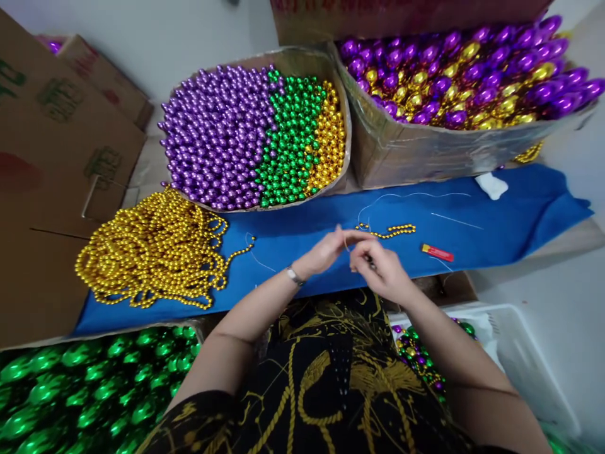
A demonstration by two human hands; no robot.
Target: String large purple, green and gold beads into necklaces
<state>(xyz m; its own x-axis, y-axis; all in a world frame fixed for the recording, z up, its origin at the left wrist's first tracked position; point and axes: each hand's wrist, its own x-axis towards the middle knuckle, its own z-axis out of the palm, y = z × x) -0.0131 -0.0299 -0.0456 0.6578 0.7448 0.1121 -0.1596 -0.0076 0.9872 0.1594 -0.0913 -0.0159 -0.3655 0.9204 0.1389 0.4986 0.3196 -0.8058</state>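
Observation:
My left hand (325,253) is over the blue cloth, its fingers close together and reaching toward the right. Against them comes my right hand (380,268), curled, with something small and dark partly showing between its fingers. A thin white thread (416,194) runs in a curve over the cloth and down to the fingertips. Just beyond the fingers lies a short strand of gold beads (397,231). A red and yellow lighter (437,253) rests to the right of my right hand. What exactly the fingers pinch is mostly hidden.
A pile of gold bead strands (151,252) covers the cloth's left end. Behind stand a carton of purple, green and gold beads (348,135) and a carton of larger ornaments (401,154). Green ornaments (70,391) sit lower left, a white bin (534,359) lower right.

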